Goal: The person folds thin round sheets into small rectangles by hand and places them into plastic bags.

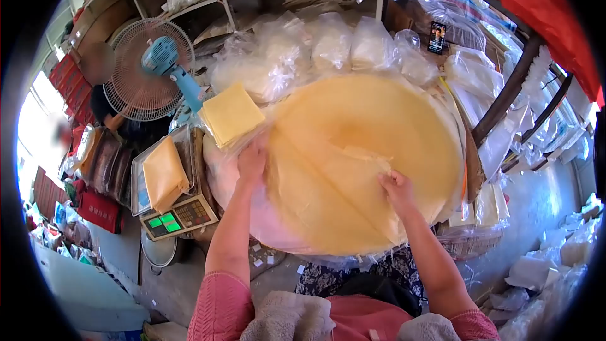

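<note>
A large round stack of thin yellow sheets (pixel 416 126) lies in front of me, with a crease running diagonally across it. My right hand (pixel 396 189) is closed in a pinch on the torn-looking edge of the top thin yellow sheet (pixel 363 153). At the stack's left edge is my left hand (pixel 252 161), close to the clear plastic under a square pile of yellow sheets (pixel 232 115); its fingers are blurred and partly hidden. To the left, a folded yellow bundle (pixel 165 173) rests on the tray of a digital scale (pixel 180 216) with green displays.
A blue fan (pixel 161 57) stands at the upper left, with another person's arm (pixel 115 121) behind it. Plastic-bagged sheets (pixel 372 44) line the back. A phone (pixel 436 37) is propped at the back right, near a dark slanted post (pixel 508 91). A metal pot (pixel 159 251) sits below the scale.
</note>
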Demonstrator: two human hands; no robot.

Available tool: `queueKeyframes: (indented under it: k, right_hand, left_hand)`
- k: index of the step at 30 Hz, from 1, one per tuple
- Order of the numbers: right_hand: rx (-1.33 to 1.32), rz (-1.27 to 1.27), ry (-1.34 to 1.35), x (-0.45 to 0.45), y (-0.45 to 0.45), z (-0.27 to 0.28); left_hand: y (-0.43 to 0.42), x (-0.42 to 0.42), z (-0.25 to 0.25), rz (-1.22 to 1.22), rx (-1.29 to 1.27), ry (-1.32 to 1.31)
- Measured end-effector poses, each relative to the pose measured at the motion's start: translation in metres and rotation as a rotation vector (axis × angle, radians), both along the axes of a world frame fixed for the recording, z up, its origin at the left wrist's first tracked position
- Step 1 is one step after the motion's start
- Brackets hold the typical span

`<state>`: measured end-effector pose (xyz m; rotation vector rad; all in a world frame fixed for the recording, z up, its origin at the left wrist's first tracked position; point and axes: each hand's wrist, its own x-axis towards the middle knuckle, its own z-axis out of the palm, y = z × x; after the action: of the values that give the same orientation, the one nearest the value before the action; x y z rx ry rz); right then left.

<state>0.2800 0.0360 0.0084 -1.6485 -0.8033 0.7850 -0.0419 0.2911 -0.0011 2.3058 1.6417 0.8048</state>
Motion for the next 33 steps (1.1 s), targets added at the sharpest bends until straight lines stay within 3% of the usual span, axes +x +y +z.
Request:
queueKeyframes:
  k: [4, 7, 8, 13, 19, 21, 24, 27, 30, 33]
  right_hand:
    - [0.014, -0.053, 0.117, -0.008, 0.001, 0.008]
    - [0.048, -0.015, 0.022, 0.004, 0.000, -0.012]
    - [0.041, -0.014, 0.021, 0.003, 0.000, -0.010]
    - [-0.005, 0.001, 0.034, -0.001, -0.001, 0.001]
    - [-0.002, 0.006, -0.015, -0.003, -0.001, 0.003]
    - [0.012, 0.008, -0.010, -0.003, 0.000, 0.003]
    - [-0.025, 0.020, 0.000, 0.001, 0.001, -0.001]
    - [-0.139, 0.049, 0.191, 0.001, -0.001, 0.024]
    - [-0.072, 0.089, 0.460, -0.001, 0.000, 0.035]
    - [-0.121, 0.131, 0.404, 0.008, 0.012, 0.019]
  left_hand:
    - [0.006, -0.007, 0.012, -0.053, -0.020, 0.004]
    - [0.009, -0.011, 0.016, 0.047, -0.082, -0.171]
    - [-0.004, -0.014, 0.035, 0.075, -0.114, -0.148]
    - [0.004, -0.030, 0.014, 0.137, 0.016, 0.138]
    - [-0.059, 0.027, 0.022, -0.130, 0.093, -0.087]
    - [-0.066, 0.050, 0.000, -0.234, 0.204, -0.040]
    - [-0.090, 0.089, 0.000, -0.259, 0.063, -0.066]
    - [-0.104, 0.113, -0.009, -0.148, 0.004, -0.136]
    - [-0.111, 0.119, -0.008, -0.141, 0.027, -0.110]
    - [-0.111, 0.119, -0.006, -0.116, 0.055, -0.111]
